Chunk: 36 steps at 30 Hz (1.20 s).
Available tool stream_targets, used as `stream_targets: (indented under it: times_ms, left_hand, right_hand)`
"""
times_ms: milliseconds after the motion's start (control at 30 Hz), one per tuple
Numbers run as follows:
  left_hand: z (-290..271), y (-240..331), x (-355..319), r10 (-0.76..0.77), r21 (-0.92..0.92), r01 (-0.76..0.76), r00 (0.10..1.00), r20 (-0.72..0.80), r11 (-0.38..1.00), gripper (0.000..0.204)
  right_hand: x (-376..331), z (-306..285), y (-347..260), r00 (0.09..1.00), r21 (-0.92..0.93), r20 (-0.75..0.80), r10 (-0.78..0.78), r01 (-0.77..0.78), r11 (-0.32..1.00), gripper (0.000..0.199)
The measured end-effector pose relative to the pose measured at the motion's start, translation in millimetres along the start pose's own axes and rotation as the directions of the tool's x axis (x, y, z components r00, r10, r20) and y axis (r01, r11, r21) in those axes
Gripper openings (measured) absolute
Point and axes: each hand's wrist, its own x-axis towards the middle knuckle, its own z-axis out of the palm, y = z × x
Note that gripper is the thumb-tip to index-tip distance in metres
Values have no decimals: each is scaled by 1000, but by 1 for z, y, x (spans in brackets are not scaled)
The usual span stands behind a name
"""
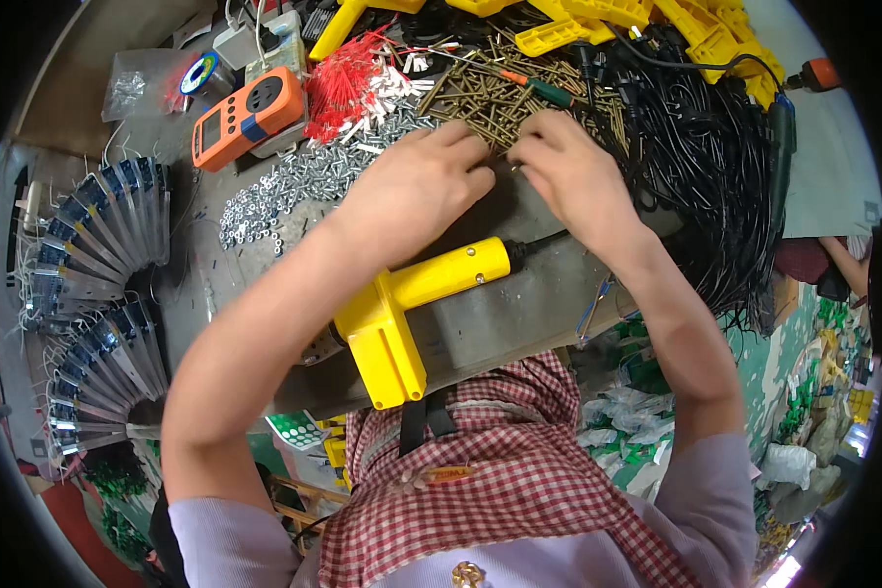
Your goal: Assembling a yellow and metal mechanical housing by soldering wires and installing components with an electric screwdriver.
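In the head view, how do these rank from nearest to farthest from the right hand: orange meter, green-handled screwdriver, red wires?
From the right hand:
1. Green-handled screwdriver: just beyond it, toward the table's far side.
2. Red wires: farther off, to the left.
3. Orange meter: farthest, left of the wires.

Bright, fairly even light; source can't be placed. Soft, shallow shading on the desk (pixel 510 323); mild sheen along the yellow housing (pixel 448 275). Left hand (pixel 419 186) and right hand (pixel 570 174) slightly soft at the fingertips. Glare blown out at lower-right rim. Fisheye bends edges; corners black.
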Motion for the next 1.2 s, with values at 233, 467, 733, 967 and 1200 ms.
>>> stream_targets:
  times_ms: [233,467,733,967,1200]
  left_hand:
    - [10,-20,-1,246,43,-248,969,37,968,23]
    - [-51,22,-40,-441,-740,454,866,235,496,22]
    - [-36,25,-85,-574,-777,512,781,244,366,22]
    - [-16,32,-92,-711,-956,268,694,109,115,26]
    - [-20,39,-88,-414,-397,337,902,-125,854,46]
  right_hand:
    - [-54,-34,-81,863,828,321,391,-456,326,11]
    - [-69,-15,-97,960,470,103,259,-276,838,15]
    - [-47,3,-137,968,567,85,238,-243,787,20]
    - [-30,5,-119,996,509,10,88,-80,857,21]
    - [-26,13,-148,998,583,-60,11,26,812,23]
